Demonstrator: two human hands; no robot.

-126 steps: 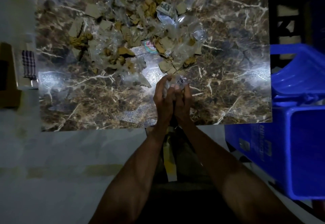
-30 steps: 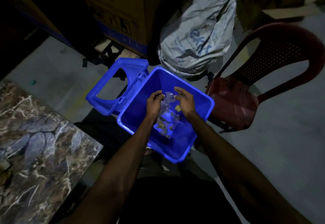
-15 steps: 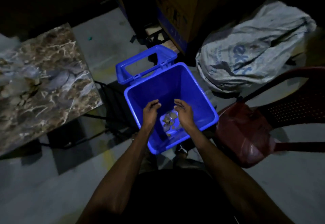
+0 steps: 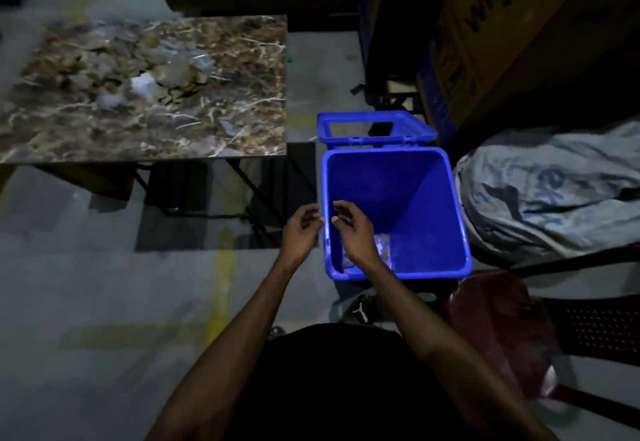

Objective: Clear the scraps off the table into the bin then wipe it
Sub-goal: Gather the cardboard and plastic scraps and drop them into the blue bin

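Scraps of brown card and clear plastic (image 4: 166, 73) lie blurred in a heap toward the far middle of the brown marbled tabletop (image 4: 242, 136). Right of its near right corner, the left hand (image 4: 300, 233) and right hand (image 4: 353, 233) hang empty, fingers loosely curled, at the near left rim of the open blue plastic bin (image 4: 394, 184). More scraps (image 4: 381, 245) lie in its bottom.

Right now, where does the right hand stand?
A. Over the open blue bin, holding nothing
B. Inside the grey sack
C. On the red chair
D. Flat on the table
A: the right hand hangs over the blue bin, its fingers loosely curled round nothing.
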